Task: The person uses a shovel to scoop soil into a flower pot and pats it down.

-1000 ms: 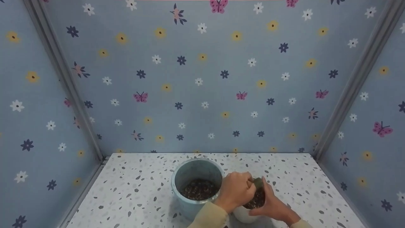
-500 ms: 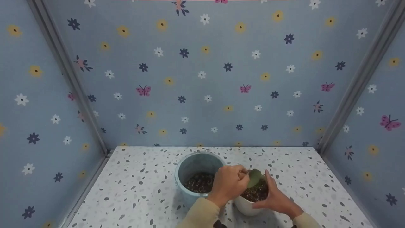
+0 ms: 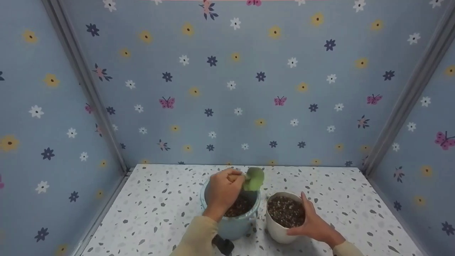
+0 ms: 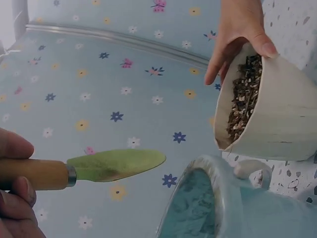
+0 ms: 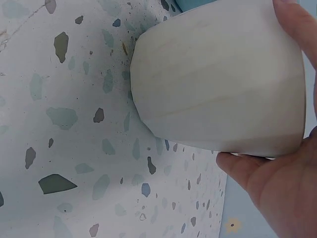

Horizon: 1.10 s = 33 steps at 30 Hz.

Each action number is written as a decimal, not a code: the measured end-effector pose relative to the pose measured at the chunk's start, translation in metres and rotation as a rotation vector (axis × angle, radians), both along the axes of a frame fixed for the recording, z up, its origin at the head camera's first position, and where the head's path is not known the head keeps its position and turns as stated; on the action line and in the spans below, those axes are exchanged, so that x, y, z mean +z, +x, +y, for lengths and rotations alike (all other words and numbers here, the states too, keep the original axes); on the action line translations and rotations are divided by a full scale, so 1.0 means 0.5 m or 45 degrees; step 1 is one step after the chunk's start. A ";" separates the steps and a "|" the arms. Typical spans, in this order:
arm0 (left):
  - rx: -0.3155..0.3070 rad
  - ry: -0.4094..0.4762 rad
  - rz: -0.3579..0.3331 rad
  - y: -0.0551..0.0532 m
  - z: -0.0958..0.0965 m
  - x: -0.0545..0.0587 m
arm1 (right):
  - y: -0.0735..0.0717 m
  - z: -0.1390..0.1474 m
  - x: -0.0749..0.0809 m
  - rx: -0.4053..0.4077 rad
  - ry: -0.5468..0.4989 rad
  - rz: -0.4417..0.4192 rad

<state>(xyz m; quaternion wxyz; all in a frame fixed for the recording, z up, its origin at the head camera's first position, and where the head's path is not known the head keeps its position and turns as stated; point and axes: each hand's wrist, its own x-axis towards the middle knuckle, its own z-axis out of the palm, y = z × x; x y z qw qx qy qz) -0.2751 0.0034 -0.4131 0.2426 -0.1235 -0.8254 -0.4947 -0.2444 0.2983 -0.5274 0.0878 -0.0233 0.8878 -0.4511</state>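
Note:
My left hand (image 3: 223, 192) grips the wooden handle of a small trowel (image 4: 114, 165) over the pale blue pot (image 3: 235, 227). Its green blade points right, above that pot's far rim in the head view; a little soil clings to it in the left wrist view. Dark soil (image 3: 239, 207) lies deep inside the blue pot. Beside it on the right stands a smaller white pot (image 3: 278, 230), filled with soil (image 3: 286, 211) to near the rim. My right hand (image 3: 314, 223) holds this white pot from the right, thumb and fingers spread round its upper side.
Both pots stand on a white speckled tabletop (image 3: 156, 213), with a narrow gap between them. A blue flowered back panel (image 3: 227, 89) rises behind the table, and side panels close in left and right. The blue pot has a small handle (image 4: 252, 171) on its side.
My left hand has moved left with the trowel, from over the white pot to over the blue pot. The right hand stays at the white pot.

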 end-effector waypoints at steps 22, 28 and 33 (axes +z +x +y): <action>0.195 -0.548 -0.253 -0.064 -0.052 -0.142 | 0.002 -0.003 0.001 -0.002 -0.044 -0.004; 0.146 -0.609 -0.435 -0.063 -0.059 -0.125 | 0.002 -0.003 -0.002 -0.036 -0.007 -0.040; 0.182 -0.695 -0.501 -0.057 -0.074 -0.112 | -0.004 -0.003 0.003 -0.027 0.027 -0.044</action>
